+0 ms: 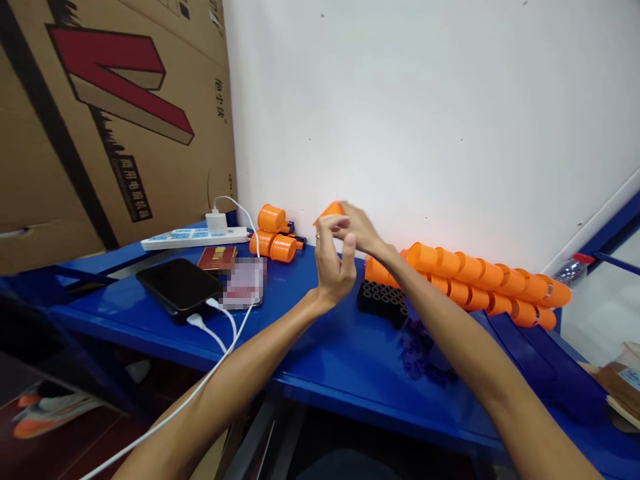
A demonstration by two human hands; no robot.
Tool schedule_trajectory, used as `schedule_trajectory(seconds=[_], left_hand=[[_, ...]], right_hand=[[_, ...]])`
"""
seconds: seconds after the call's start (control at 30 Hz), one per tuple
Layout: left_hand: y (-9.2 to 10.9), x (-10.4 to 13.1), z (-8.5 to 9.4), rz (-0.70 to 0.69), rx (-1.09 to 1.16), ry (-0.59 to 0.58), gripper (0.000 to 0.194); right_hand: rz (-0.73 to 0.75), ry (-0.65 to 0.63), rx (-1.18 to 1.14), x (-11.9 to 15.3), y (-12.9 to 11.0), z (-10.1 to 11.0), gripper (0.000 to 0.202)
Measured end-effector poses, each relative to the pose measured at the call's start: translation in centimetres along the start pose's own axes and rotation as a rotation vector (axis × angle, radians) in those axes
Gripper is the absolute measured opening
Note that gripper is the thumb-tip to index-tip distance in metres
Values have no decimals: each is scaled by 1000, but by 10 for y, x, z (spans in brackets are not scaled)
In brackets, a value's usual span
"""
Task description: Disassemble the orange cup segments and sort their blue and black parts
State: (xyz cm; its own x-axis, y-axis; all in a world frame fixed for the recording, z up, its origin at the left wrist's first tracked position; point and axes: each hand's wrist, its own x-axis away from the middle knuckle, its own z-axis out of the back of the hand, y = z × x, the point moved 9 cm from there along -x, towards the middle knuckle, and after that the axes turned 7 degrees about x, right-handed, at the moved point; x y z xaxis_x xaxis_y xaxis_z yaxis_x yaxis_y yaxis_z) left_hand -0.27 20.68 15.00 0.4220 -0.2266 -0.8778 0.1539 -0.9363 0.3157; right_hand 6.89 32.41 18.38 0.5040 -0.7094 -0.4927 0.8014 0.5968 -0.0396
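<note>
Both hands meet in mid-air above the blue table, close to the white wall. Between and behind their fingers shows an orange plastic cup-shaped part (330,210), mostly hidden. My left hand (333,263) is curled against it, thumb up and a ring on one finger. From the right, my right hand (364,228) reaches over with fingers bent onto the part; motion blurs it. Below the right forearm are a block of black tubes (383,300) and a pile of dark blue plastic pieces (417,350). Whether a small piece is also between the fingers is hidden.
Rows of orange cups (465,267) are stacked along the wall at right, with a few more orange cups (274,233) at left. A phone (180,287), a power strip (195,237) and white cables lie left. A cardboard box (125,120) stands behind them; a bottle (573,270) is far right.
</note>
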Motion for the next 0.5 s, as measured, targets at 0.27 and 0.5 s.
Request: schedule_trajectory(seconds=[0.27,0.5], left_hand=[[-99,21,-5,932,411,156,43],[-71,42,-47,1110,686,-165,55]], right_hand=[[208,460,129,110,-11,78,77],[451,251,285,167,-42,32,71]])
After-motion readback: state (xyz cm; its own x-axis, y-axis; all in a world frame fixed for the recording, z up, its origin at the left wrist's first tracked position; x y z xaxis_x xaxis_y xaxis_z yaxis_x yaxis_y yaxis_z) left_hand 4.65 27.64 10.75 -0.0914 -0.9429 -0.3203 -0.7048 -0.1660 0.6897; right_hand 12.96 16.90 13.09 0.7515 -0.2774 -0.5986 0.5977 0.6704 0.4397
